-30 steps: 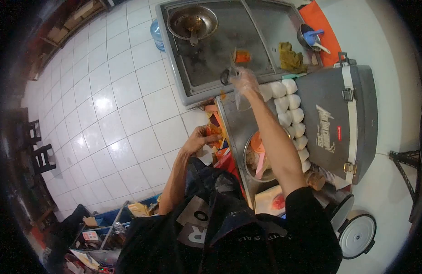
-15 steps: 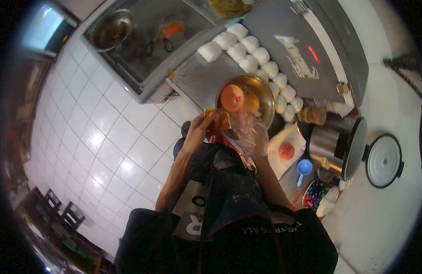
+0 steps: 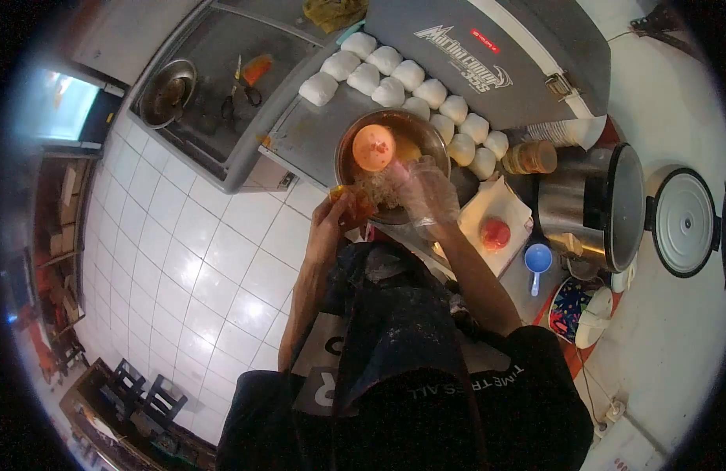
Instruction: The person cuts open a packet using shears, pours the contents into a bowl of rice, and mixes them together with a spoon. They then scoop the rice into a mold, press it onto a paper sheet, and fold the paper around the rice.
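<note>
In my bare left hand [image 3: 329, 222] is an orange-and-red packet [image 3: 353, 206], pinched at the near left rim of the metal bowl [image 3: 444, 149]. My right hand [image 3: 428, 192], in a clear plastic glove, is closed round the pink handle of a scoop. The round orange head of the scoop [image 3: 374, 147] sits over the bowl, with small red bits on its surface. Pale shredded-looking food [image 3: 376, 189] lies in the near part of the bowl, and something yellowish shows behind the scoop. My right fingertips are partly hidden by the glove's glare.
Several white dough balls [image 3: 388, 92] line the counter beyond the bowl, before a grey cooler [image 3: 457, 47]. To the right are a red lump on paper [image 3: 495, 233], a blue measuring scoop [image 3: 538, 257], a jar [image 3: 533, 158] and a large pot [image 3: 583, 204]. Scissors [image 3: 241, 98] lie at left.
The view has shifted. My left hand and the packet have drawn slightly away from my right hand, baring the pale food in the bowl. My right hand still grips the scoop over the bowl.
</note>
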Motion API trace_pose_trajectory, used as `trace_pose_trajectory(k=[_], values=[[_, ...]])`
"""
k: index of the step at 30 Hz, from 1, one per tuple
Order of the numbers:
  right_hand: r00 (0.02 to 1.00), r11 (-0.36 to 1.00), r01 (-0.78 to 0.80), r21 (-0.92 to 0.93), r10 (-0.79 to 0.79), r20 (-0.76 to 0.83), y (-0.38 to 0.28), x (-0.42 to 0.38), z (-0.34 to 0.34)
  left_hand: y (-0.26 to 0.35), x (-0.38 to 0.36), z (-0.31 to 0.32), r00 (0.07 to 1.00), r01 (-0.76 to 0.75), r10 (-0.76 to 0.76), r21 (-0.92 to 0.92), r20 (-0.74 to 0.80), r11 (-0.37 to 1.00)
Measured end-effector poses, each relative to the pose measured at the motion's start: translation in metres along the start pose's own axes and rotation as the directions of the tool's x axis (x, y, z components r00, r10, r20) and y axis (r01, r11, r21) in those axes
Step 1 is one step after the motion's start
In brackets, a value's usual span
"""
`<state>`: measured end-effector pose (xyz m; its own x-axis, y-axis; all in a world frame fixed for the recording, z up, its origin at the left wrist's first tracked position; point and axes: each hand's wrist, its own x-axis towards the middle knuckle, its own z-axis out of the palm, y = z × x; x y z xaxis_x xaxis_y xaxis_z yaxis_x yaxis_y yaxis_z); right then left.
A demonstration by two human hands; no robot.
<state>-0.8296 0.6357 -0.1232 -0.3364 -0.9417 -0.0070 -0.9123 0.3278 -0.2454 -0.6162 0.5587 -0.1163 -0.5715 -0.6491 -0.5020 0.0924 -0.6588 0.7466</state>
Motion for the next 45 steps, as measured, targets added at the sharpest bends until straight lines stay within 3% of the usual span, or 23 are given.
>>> trace_pose_trajectory(k=[2,4,7,11,13,14,15,16,17,19,23,25,29,31,35,37,38,39,42,43,45], values=[[0.982,0.978,-0.14,0.154,0.118,0.146,-0.002,0.002,-0.01,-0.005,-0.004,-0.004,1.0,-0.009,0.009,0.002,-0.011,1.0],[0.993,0.997,0.076,-0.027,-0.073,0.091,0.007,0.003,-0.011,-0.004,-0.009,-0.003,1.0,-0.022,0.022,0.002,-0.019,1.0],[0.988,1.0,-0.004,-0.027,0.009,0.157,0.011,0.011,-0.014,-0.003,-0.015,0.0,0.999,-0.028,0.028,0.0,-0.044,1.0],[0.971,0.998,0.014,-0.065,0.002,0.24,0.012,0.023,-0.04,-0.01,-0.014,-0.004,0.999,-0.043,0.041,-0.085,-0.024,0.995],[0.898,0.979,-0.203,-0.02,0.194,0.396,0.014,0.029,-0.049,-0.009,-0.015,-0.003,0.998,-0.055,0.053,-0.086,-0.025,0.995],[0.898,0.979,-0.202,-0.021,0.193,0.395,0.025,0.026,-0.046,-0.007,-0.016,-0.001,0.999,-0.04,0.037,-0.097,-0.035,0.994],[0.968,0.991,-0.009,0.133,-0.025,0.25,0.042,0.023,-0.039,-0.005,-0.016,0.0,0.999,-0.026,0.022,-0.109,-0.043,0.994],[0.971,0.946,0.203,0.251,-0.227,0.07,0.048,0.023,-0.039,-0.003,-0.017,0.001,0.999,-0.029,0.025,-0.108,-0.041,0.994],[0.971,0.947,0.205,0.249,-0.228,0.067,0.053,0.025,-0.037,-0.003,-0.017,0.001,0.999,-0.025,0.022,-0.086,-0.042,0.996],[0.927,0.94,-0.159,0.301,0.037,0.373,0.054,0.03,-0.043,-0.003,-0.015,0.001,0.999,-0.021,0.019,-0.064,-0.04,0.998],[0.929,0.974,-0.133,0.185,0.057,0.366,0.052,0.041,-0.052,-0.014,-0.008,-0.003,0.999,-0.03,0.029,-0.058,-0.019,0.998],[0.827,0.768,-0.352,0.535,-0.012,0.562,0.06,0.041,-0.053,-0.01,-0.01,0.001,0.999,-0.038,0.038,-0.052,-0.012,0.998],[0.91,0.806,-0.227,0.547,-0.025,0.415,0.059,0.033,-0.045,-0.005,-0.014,0.005,0.999,-0.044,0.044,-0.028,-0.025,0.999],[0.982,0.818,0.088,0.568,-0.168,0.09,0.064,0.026,-0.032,-0.006,-0.015,0.001,1.0,-0.011,0.01,-0.03,-0.027,0.999],[0.988,0.82,0.094,0.565,-0.147,0.049,0.062,0.026,-0.036,-0.008,-0.014,0.001,1.0,-0.012,0.012,-0.039,0.007,0.999],[0.989,0.823,-0.06,0.565,-0.029,0.147,0.057,0.019,-0.039,-0.008,-0.016,0.001,1.0,-0.013,0.013,-0.031,-0.005,0.999],[0.989,0.823,-0.057,0.565,-0.032,0.147,0.056,0.016,-0.037,-0.01,-0.016,0.0,1.0,-0.009,0.008,-0.037,-0.016,0.999],[0.98,0.529,-0.156,0.834,-0.026,0.199,0.057,0.011,-0.03,-0.012,-0.015,-0.001,1.0,-0.004,0.003,-0.044,-0.026,0.999],[0.912,0.062,-0.411,0.91,0.042,0.409,0.082,0.014,0.015,-0.015,-0.014,-0.006,1.0,-0.026,0.026,-0.015,-0.014,1.0],[0.944,0.253,-0.329,0.91,0.062,0.325,0.086,0.01,0.018,-0.015,-0.015,-0.006,0.999,-0.033,0.032,-0.015,-0.014,0.999],[0.971,0.435,-0.234,0.869,0.058,0.232,0.086,0.008,0.019,-0.012,-0.017,-0.005,0.998,-0.019,0.015,-0.06,-0.062,0.998]])
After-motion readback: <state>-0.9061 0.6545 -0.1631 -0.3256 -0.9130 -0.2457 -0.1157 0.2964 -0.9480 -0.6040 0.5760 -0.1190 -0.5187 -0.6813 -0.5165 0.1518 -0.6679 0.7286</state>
